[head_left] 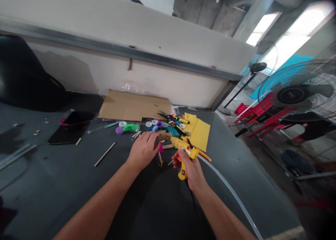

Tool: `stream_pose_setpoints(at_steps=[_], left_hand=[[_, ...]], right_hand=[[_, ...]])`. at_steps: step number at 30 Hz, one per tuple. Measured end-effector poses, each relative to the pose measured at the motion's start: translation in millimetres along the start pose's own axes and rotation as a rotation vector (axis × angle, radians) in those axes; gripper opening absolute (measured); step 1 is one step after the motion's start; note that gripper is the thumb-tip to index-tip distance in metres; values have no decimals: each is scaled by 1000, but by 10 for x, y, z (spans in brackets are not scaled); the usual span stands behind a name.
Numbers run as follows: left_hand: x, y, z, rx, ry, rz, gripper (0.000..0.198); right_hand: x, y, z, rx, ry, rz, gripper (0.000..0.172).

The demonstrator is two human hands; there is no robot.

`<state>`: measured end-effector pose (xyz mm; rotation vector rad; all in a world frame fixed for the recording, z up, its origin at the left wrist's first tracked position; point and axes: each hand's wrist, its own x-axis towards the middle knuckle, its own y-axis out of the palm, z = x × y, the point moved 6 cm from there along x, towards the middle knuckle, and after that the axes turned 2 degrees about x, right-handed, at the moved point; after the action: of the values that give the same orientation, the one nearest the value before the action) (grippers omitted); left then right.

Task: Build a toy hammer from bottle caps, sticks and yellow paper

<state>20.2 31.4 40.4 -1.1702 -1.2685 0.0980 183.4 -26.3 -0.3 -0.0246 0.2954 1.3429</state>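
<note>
My right hand (189,170) is shut around the grip of a yellow hot glue gun (183,149), whose nozzle points left. Its tip is close to a small wooden stick assembly (164,137), which my left hand (143,151) pinches by the fingertips. A pink piece (160,148) sits just under those fingers, and short sticks (159,159) hang below them. Beyond the hands lie yellow paper sheets (199,133), black-and-yellow handled pliers (173,119) and several coloured bottle caps (154,123). A long transparent tube (231,194) runs from near the gun toward the bottom right.
The dark grey table (60,177) holds a cardboard sheet (131,105), green clay (131,127), a black phone (68,133) and a loose wooden stick (104,154). A wall rises behind it. Off the right edge stand a pedestal fan (296,93) and red plastic chairs (262,114).
</note>
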Motion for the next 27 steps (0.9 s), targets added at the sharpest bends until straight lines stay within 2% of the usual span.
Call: stream_pose_setpoints(at_steps=[4, 10, 20, 27], left_hand=[[-6, 6, 3, 9, 2, -3, 16], [-27, 11, -4, -1, 13, -19, 17], [-36, 3, -22, -46, 33, -29, 18], [-23, -19, -16, 24, 15, -46, 16]], right_hand=[[-25, -12, -12, -134, 14, -27, 48], [-46, 1, 3, -215, 16, -56, 51], [-46, 22, -69, -389, 26, -76, 47], [-25, 4, -27, -414, -50, -86, 49]])
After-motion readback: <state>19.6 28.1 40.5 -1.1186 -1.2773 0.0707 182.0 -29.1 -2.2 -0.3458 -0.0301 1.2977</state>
